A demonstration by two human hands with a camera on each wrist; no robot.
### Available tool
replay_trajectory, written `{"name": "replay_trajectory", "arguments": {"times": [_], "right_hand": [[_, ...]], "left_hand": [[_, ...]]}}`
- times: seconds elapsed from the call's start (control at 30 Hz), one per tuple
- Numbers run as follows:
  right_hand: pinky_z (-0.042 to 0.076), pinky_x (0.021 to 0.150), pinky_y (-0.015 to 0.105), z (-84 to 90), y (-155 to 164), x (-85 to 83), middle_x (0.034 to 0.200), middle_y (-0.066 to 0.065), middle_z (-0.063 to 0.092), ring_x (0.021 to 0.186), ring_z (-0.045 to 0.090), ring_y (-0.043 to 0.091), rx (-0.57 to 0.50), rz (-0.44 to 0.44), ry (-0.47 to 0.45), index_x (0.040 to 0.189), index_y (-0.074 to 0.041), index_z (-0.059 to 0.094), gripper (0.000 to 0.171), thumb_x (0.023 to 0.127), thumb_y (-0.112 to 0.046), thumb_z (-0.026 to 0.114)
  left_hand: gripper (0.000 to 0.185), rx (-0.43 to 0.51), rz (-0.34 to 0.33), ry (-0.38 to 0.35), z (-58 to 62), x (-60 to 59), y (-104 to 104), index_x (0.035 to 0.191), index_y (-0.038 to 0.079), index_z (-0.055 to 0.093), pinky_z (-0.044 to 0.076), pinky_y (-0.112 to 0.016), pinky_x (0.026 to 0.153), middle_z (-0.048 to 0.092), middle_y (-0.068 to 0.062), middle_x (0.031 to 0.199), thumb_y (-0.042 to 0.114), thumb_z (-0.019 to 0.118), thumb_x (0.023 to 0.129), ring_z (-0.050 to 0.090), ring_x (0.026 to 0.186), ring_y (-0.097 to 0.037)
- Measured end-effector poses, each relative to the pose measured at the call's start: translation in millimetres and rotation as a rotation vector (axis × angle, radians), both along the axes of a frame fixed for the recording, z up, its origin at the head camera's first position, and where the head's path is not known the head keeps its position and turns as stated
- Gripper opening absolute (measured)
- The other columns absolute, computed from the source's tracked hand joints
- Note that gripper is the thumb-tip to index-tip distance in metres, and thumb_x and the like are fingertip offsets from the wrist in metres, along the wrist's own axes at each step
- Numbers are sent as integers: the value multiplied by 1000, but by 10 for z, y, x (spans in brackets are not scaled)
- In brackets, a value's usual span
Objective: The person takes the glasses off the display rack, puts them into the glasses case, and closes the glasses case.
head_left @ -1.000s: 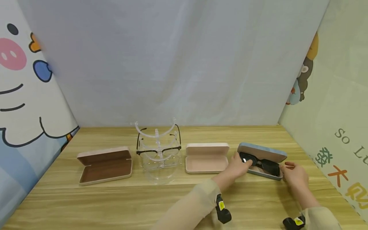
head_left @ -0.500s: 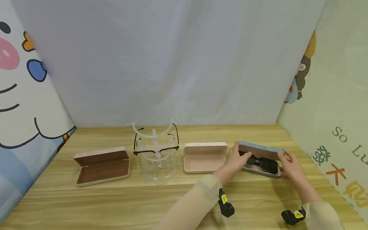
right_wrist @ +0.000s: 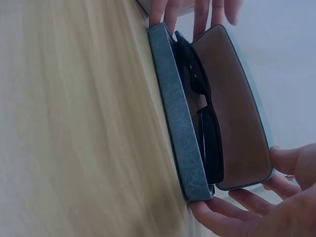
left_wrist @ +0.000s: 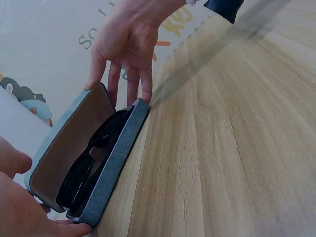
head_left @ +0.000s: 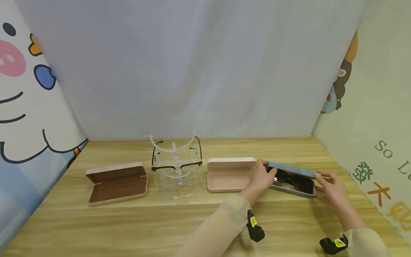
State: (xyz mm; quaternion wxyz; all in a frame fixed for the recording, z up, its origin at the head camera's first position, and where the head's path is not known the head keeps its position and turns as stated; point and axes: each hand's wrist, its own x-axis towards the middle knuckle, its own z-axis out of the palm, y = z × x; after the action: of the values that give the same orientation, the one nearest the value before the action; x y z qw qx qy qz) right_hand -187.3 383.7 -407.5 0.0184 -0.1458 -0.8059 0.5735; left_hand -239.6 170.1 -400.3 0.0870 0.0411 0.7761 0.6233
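A blue glasses case lies at the right of the wooden table, with black sunglasses inside it. Its lid is tipped low over the base, leaving a narrow gap. My left hand holds the case's left end, thumb behind the lid. My right hand holds the right end. In the left wrist view the right hand has its fingertips on the base and lid. The right wrist view shows the sunglasses between base and lid, my right hand pinching the near end.
An open pink case lies just left of the blue one. A clear acrylic stand carries black-framed glasses. Another open case with brown lining sits at the left. Printed walls close in both sides and the back.
The blue case's lid has come down from nearly upright to low over the sunglasses. My right hand rose from the table to the case's right end; the left stayed at the left end.
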Motion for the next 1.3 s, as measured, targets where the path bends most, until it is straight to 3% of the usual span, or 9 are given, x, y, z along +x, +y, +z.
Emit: {"name": "replay_trajectory", "arguments": {"times": [0.13, 0.33, 0.5, 0.57, 0.7, 0.83, 1.03, 1.2, 1.3], "right_hand": [[54, 68, 27, 63, -55, 77, 139, 33, 22, 81, 56, -2, 41, 27, 33, 121, -16, 43, 38, 93, -41, 43], [54, 68, 25, 64, -70, 103, 137, 37, 23, 84, 58, 4, 65, 64, 41, 126, -1, 39, 47, 95, -36, 42], [54, 67, 23, 13, -6, 92, 122, 17, 47, 79, 57, -5, 26, 81, 83, 121, -2, 42, 42, 94, -33, 47], [53, 68, 20, -15, 23, 101, 111, 0, 51, 78, 55, -9, 57, 96, 112, 120, 1, 43, 41, 94, -30, 49], [51, 68, 16, -65, 67, 140, 102, -12, 54, 80, 52, -13, 200, 108, 108, 122, 11, 43, 48, 93, -26, 52], [49, 65, 15, -103, 84, 167, 108, 0, 60, 79, 48, -17, 330, 93, 69, 121, 11, 48, 52, 90, -31, 56], [47, 64, 14, -75, 36, 154, 112, 15, 61, 76, 45, -19, 374, 80, 61, 120, 11, 50, 49, 91, -28, 56], [50, 66, 26, 21, -131, 129, 121, 31, 51, 87, 63, 16, 523, 37, 69, 119, 6, 54, 44, 93, -30, 50], [51, 69, 37, 100, -260, 108, 118, 31, 53, 103, 54, 43, 588, 15, 106, 119, 3, 55, 42, 93, -30, 49]], "left_hand": [[20, -28, 76, 13, 5, -6, 52, 102, 15, 48, 41, -30, 60, 57, -6, 95, 27, 57, 89, 49, 70, -16], [13, -31, 140, 8, 13, -4, 68, 93, 15, 48, 36, -27, 50, 52, 0, 76, 22, 59, 89, 43, 57, -14], [14, -41, 126, 29, 12, 7, 48, 91, 14, 47, 31, -25, 46, 46, 0, 67, 20, 60, 88, 38, 50, -13], [14, -72, 122, 66, -2, 20, 44, 90, 12, 48, 32, -25, 47, 46, 0, 68, 18, 60, 88, 38, 52, -12], [10, -197, 129, 139, -56, 60, 49, 86, 10, 53, 38, -24, 54, 53, 0, 73, 11, 63, 84, 47, 61, -13], [7, -281, 122, 153, -96, 84, 56, 87, 10, 59, 44, -23, 60, 61, -1, 81, 9, 65, 82, 56, 72, -15], [19, -309, 66, 121, -67, 115, 25, 99, 9, 63, 48, -25, 72, 65, -2, 95, 16, 67, 82, 59, 87, -18], [24, -272, -19, 109, -22, 156, -99, 106, 11, 64, 48, -27, 75, 64, -1, 104, 19, 64, 84, 58, 95, -17], [25, -256, -87, 129, 6, 188, -228, 109, 12, 64, 48, -27, 76, 62, 0, 111, 21, 63, 85, 58, 99, -16]]}}
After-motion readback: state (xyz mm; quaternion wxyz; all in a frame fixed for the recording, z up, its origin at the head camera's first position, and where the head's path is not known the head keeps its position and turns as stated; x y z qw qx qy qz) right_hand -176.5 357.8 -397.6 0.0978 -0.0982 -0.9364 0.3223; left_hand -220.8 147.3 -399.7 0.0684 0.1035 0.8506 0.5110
